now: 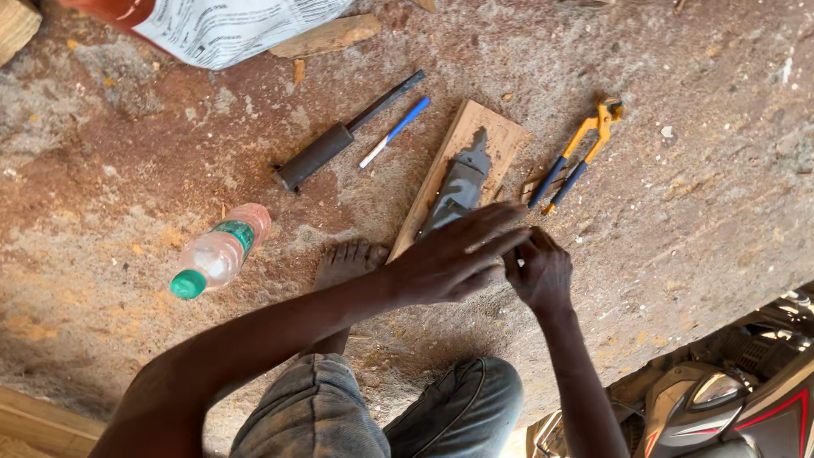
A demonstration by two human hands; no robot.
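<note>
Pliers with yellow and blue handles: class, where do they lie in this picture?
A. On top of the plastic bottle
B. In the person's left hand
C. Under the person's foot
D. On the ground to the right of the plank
D: the pliers lie on the bare ground just right of the plank, untouched by the left hand or the right hand.
</note>
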